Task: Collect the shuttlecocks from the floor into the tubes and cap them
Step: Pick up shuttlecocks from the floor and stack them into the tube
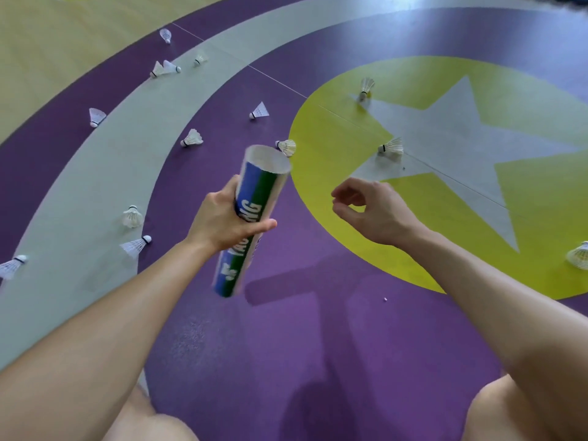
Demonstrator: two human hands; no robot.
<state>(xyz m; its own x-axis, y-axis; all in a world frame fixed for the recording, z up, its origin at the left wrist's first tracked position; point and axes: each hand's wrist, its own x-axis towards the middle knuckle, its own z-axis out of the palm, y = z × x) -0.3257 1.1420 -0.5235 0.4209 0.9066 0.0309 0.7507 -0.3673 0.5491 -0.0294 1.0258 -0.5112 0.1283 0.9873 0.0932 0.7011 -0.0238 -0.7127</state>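
Observation:
My left hand (222, 218) grips a blue, green and white shuttlecock tube (254, 198) around its middle, tilted, with its uncapped mouth pointing up and away. My right hand (369, 208) hovers to the right of the tube, fingers loosely curled and holding nothing. Several white shuttlecocks lie scattered on the floor. The nearest ones are a shuttlecock (286, 147) just beyond the tube's mouth and a shuttlecock (390, 149) on the grey star ahead of my right hand. Another shuttlecock (192, 139) lies to the left on the purple band.
The floor (318, 313) is painted in purple, grey and yellow rings around a yellow circle with a grey star. More shuttlecocks lie at the left edge (12, 265), far left back (165, 35) and right edge (579, 254). My knees show at the bottom.

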